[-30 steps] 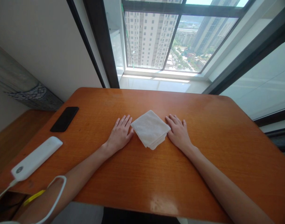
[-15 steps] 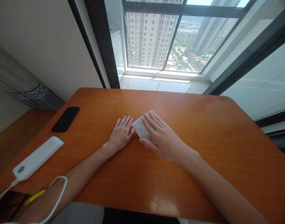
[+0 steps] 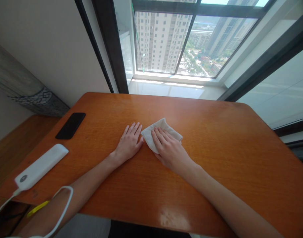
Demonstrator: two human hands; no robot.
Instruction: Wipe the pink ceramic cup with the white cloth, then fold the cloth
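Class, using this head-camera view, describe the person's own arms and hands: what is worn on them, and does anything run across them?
Both arms are bare, with no sleeves in view. The left hand and right hand have no gloves, rings or watch. A thin white cable curves across the left forearm.

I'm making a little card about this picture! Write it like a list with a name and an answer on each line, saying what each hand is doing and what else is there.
Left hand: flat on the wooden table, beside the cloth
Right hand: flat on top of a white cloth
Also on the table: a black phone, a white oblong device
Behind the table: a window showing tall buildings
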